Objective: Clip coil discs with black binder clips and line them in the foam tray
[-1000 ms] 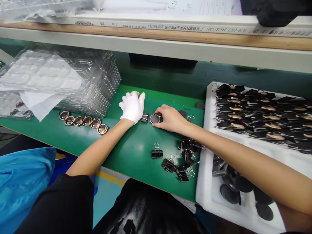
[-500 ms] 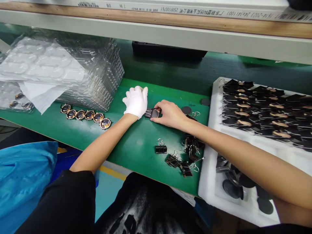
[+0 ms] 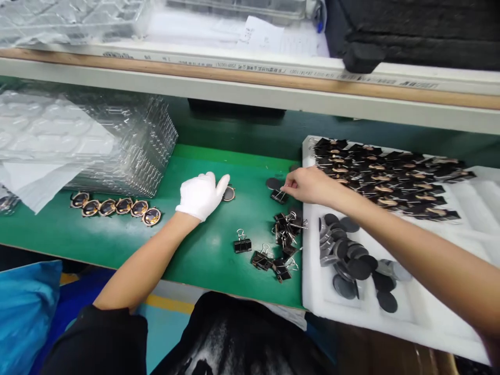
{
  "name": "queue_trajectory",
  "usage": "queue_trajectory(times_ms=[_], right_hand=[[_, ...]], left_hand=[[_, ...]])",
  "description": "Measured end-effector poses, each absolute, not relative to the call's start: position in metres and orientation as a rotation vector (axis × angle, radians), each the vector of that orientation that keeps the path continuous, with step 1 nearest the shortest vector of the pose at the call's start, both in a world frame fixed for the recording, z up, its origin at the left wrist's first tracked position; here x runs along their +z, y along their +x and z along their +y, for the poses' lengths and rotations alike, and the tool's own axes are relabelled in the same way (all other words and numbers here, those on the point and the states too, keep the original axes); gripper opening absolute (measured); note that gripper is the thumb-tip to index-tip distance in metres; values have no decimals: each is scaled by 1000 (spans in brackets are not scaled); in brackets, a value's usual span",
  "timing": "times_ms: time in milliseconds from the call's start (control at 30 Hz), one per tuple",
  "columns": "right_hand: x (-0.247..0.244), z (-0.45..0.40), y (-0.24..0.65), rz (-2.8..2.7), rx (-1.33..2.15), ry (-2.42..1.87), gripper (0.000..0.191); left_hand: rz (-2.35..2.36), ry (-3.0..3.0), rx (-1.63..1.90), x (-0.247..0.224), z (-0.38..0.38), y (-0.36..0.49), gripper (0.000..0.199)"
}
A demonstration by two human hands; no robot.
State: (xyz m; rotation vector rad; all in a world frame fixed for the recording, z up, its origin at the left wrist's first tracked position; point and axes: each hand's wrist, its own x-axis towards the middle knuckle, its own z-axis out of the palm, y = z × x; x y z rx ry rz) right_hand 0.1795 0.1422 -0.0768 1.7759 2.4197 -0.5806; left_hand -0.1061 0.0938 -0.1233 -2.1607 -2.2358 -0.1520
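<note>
My left hand (image 3: pixel 203 197), in a white glove, is closed around a pair of sunglasses; one round, gold-rimmed dark lens (image 3: pixel 229 194) shows beside the thumb, and the rest is hidden. To the right, my bare right hand (image 3: pixel 310 185) pinches the wire handle of a black binder clip (image 3: pixel 278 196) at the table surface. A dark round disc (image 3: pixel 274 183) lies against that clip. Nearer me are a single binder clip (image 3: pixel 242 244) and a loose heap of binder clips (image 3: pixel 286 229). Round gold-rimmed sunglasses (image 3: pixel 123 205) lie in a row on the left.
A white foam tray (image 3: pixel 422 323) on the right bears rows of clipped pieces (image 3: pixel 375 174) and a pile of dark discs (image 3: pixel 347 255). Stacked clear plastic trays (image 3: pixel 152 151) stand at the left rear. A shelf edge (image 3: pixel 234 83) crosses above the green table (image 3: pixel 211 265).
My right hand has left the sunglasses at my left hand and moved right, taking hold of another binder clip beside the disc. The camera view has shifted right and up.
</note>
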Motion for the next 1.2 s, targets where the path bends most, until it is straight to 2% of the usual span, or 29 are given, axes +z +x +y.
queue_trajectory(times_ms=[200,367,533,833,1200], right_hand=[[-90,136,127,2451,-827,1843,34],[-96,153,89,2506,-702,1928,27],[-100,175,63,2586,-484,2184,52],[-146,193,43,2536,-484,2237,49],[-165,204,55,2489,-528,2263,53]], left_hand=[[-2517,-2231,-116,-127,102,-108,77],[-2638,-2118,-160,-124,115,-121,73],[-2680,-2072,-209,-124,121,-124,73],[-2742,-2144,-219,-122,114,-116,72],[-2700,-2215,-228,-126,114,-102,71]])
